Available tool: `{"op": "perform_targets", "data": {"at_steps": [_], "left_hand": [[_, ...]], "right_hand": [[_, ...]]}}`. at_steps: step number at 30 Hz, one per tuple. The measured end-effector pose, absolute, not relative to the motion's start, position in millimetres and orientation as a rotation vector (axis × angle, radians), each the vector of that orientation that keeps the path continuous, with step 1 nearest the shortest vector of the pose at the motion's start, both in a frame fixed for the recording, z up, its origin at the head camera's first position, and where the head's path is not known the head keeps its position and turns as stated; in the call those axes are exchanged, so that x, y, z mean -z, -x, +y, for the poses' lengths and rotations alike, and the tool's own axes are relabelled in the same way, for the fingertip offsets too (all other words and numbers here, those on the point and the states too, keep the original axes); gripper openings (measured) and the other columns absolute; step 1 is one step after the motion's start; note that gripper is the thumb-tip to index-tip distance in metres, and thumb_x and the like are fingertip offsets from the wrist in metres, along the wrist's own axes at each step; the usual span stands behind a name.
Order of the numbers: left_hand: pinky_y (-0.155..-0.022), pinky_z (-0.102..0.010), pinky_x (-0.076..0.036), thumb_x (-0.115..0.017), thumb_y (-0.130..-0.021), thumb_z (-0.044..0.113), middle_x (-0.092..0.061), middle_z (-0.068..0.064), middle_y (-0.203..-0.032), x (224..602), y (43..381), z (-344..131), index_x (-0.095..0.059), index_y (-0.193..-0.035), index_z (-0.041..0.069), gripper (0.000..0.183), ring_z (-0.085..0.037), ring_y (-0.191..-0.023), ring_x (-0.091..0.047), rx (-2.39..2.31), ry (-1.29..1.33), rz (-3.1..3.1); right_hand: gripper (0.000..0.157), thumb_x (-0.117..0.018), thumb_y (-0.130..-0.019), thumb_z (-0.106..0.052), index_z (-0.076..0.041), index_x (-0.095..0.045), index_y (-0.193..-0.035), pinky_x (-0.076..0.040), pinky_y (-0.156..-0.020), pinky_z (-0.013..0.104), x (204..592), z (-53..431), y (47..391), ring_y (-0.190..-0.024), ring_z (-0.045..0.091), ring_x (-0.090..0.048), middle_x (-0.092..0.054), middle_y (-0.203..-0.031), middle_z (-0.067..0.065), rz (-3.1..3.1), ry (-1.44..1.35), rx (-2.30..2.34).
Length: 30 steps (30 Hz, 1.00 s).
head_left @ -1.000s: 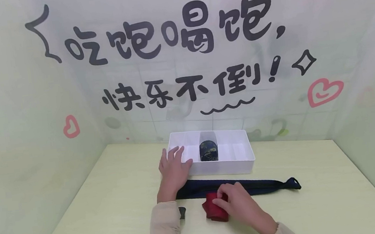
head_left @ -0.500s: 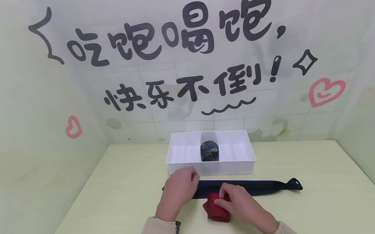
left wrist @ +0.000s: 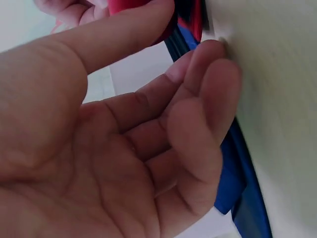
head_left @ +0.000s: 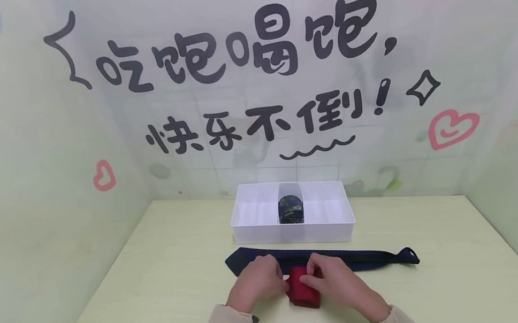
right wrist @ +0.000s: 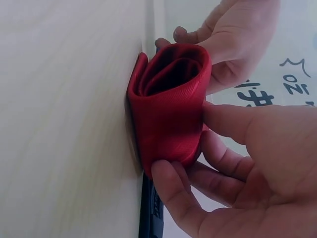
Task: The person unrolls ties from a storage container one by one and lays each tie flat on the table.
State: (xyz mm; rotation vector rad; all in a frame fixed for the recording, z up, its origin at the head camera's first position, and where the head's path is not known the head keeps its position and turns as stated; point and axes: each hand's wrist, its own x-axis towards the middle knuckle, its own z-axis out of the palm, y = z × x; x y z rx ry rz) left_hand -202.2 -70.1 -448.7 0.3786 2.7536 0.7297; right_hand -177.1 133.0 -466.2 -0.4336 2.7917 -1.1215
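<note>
A red necktie [head_left: 302, 288], rolled into a loose coil, stands on the table, its spiral end facing the right wrist camera. My right hand [head_left: 339, 281] pinches the coil, with thumb and fingertips [right wrist: 168, 178] against its outer layer. My left hand [head_left: 259, 282] is at the coil's other side. In the left wrist view its thumb [left wrist: 129, 34] overlaps the red cloth, while the other fingers curl loosely below, apart from the thumb. Just behind the hands a navy necktie [head_left: 368, 258] lies folded lengthwise across the table, partly hidden by them.
Behind the navy necktie stands a white divided box [head_left: 292, 233]. Its middle compartment holds a rolled dark patterned necktie [head_left: 291, 210]. Printed wall panels [head_left: 250, 92] enclose the table [head_left: 157, 281] at the back and sides.
My left hand has come back from the white box, over the navy necktie, to the left side of the red coil. My right hand has stayed on the coil.
</note>
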Motion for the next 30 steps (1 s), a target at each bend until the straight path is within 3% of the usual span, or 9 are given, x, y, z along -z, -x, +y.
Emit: {"op": "perform_targets", "data": {"at_steps": [3, 8, 16, 23, 30], "left_hand": [[-0.047, -0.029, -0.023, -0.071, -0.083, 0.015, -0.033, 0.006, -0.049, 451, 201, -67, -0.049, -0.052, 0.017, 0.038, -0.013, -0.046, -0.035, -0.729, -0.394, 2.757], [-0.047, -0.029, -0.023, -0.066, -0.083, 0.012, -0.031, 0.006, -0.049, 455, 201, -61, -0.042, -0.051, 0.017, 0.041, -0.012, -0.045, -0.033, -0.661, -0.399, 2.789], [-0.047, -0.03, -0.028, -0.069, -0.082, 0.017, -0.036, 0.005, -0.05, 456, 202, -63, -0.047, -0.052, 0.016, 0.037, -0.014, -0.047, -0.039, -0.631, -0.389, 2.792], [-0.048, -0.029, -0.029, -0.078, -0.081, 0.021, -0.041, 0.004, -0.052, 458, 205, -68, -0.057, -0.054, 0.015, 0.035, -0.014, -0.048, -0.042, -0.668, -0.405, 2.725], [-0.047, -0.027, -0.034, -0.079, -0.078, 0.016, -0.051, 0.006, -0.051, 458, 210, -79, -0.069, -0.059, 0.013, 0.022, -0.012, -0.048, -0.045, -0.858, -0.435, 2.598]], "right_hand": [[0.019, -0.074, -0.094, -0.028, -0.019, -0.058, -0.087, -0.04, -0.053, 0.021, 465, 134, 177, -0.06, 0.007, -0.049, -0.054, -0.066, -0.006, 2.78, 0.433, 1.129], [0.02, -0.073, -0.094, -0.031, -0.018, -0.059, -0.088, -0.041, -0.054, 0.022, 464, 135, 177, -0.061, 0.008, -0.05, -0.056, -0.067, -0.006, 2.758, 0.425, 1.145], [0.04, -0.074, -0.09, -0.05, -0.016, -0.055, -0.086, -0.041, -0.055, 0.023, 466, 126, 174, -0.065, 0.011, -0.052, -0.056, -0.07, -0.003, 2.796, 0.323, 1.132], [0.038, -0.074, -0.09, -0.047, -0.016, -0.052, -0.085, -0.044, -0.056, 0.023, 469, 125, 173, -0.067, 0.012, -0.054, -0.057, -0.071, -0.002, 2.792, 0.249, 1.121], [0.038, -0.077, -0.09, -0.039, -0.012, -0.053, -0.103, -0.047, -0.062, 0.027, 461, 130, 177, -0.072, 0.014, -0.056, -0.064, -0.082, 0.002, 2.75, 0.232, 1.12]]}}
